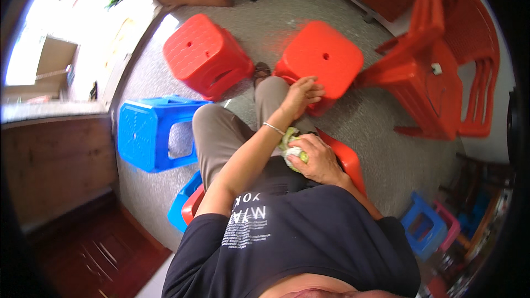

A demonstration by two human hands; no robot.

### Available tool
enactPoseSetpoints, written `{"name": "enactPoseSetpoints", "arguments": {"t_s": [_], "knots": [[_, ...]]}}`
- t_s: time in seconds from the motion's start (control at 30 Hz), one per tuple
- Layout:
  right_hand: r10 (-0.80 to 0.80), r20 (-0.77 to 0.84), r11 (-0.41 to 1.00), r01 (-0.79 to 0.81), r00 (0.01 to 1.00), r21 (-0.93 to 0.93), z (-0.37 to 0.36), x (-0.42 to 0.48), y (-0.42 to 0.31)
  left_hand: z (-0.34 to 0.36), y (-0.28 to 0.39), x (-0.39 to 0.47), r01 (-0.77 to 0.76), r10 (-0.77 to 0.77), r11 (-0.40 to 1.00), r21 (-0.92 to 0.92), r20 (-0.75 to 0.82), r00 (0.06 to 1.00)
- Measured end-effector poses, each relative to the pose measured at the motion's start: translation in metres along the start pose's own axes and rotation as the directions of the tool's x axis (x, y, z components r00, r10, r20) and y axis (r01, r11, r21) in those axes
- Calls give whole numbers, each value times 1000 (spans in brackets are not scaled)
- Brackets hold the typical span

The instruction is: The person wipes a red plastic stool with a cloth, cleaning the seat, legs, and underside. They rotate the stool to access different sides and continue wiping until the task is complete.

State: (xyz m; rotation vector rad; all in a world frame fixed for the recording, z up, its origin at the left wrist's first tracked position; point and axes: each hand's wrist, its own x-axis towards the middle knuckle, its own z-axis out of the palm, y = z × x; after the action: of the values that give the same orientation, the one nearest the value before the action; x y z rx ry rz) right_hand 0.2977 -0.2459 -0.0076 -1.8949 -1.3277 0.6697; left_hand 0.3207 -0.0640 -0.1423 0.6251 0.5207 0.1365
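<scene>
My left hand (303,94), with a bracelet on its wrist, is above the near edge of a red plastic stool (331,60). Its fingers are extended and it appears to hold nothing; whether it touches the stool cannot be told. Near my lap, my right hand (321,159) grips a crumpled green-and-white item (295,155), perhaps a cloth, whose upper part sticks out beside my left forearm. A second red plastic stool (198,49) stands farther to the left, and a blue plastic stool (138,134) is beside my left knee.
I sit on a red plastic chair (352,161). Another red plastic chair (443,78) at the right bears a small white object (436,68). Low blue (424,225) and pink stools are at the lower right. A doorway opens at the upper left, beside a wooden panel (70,165).
</scene>
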Motion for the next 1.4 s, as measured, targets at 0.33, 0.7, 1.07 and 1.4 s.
{"name": "enactPoseSetpoints", "arguments": {"t_s": [0.33,0.7,1.07,1.4], "knots": [[262,-28,781,-195,965,594,-9,4,-1,-34,77,-53,-263,271,947,-187,18,962],[219,162,-115,-139,962,984,-25,145,-1,-299,163,-147,-558,404,823,108,-801,441],[204,271,21,-281,941,959,125,407,98,-408,230,-106,-236,450,891,389,-831,328],[260,339,201,-394,904,897,201,479,137,-424,263,-67,-224,349,937,268,-728,590]]}}
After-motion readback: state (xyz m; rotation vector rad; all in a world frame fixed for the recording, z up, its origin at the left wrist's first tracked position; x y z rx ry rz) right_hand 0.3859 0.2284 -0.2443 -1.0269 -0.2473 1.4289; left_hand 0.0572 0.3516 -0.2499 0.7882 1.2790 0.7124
